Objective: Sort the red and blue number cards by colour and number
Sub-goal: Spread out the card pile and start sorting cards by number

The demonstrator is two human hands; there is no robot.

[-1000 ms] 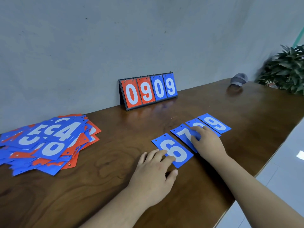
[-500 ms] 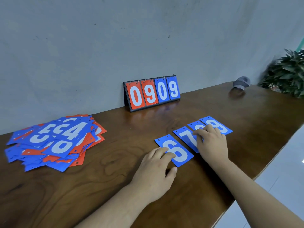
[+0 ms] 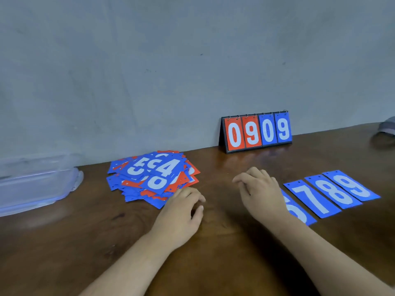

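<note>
A loose heap of red and blue number cards (image 3: 154, 177) lies on the brown table (image 3: 64, 242) left of centre, a blue 4 on top. My left hand (image 3: 181, 212) hovers at the heap's near right corner, fingers loosely curled, holding nothing. My right hand (image 3: 259, 193) is above the table between the heap and a row of blue cards, fingers relaxed and empty. The row runs right: a 6 card (image 3: 299, 212) partly hidden behind my right wrist, then 7 (image 3: 312, 198), 8 (image 3: 333, 191) and 9 (image 3: 352, 185).
A flip scoreboard (image 3: 257, 132) reading 0909 stands against the grey wall. A clear plastic box (image 3: 36, 182) lies at the far left. A grey cap (image 3: 388, 127) sits at the right edge.
Both hands have left the blue 6 and 7 cards and moved left toward the heap. The camera has turned left, bringing the plastic box into view.
</note>
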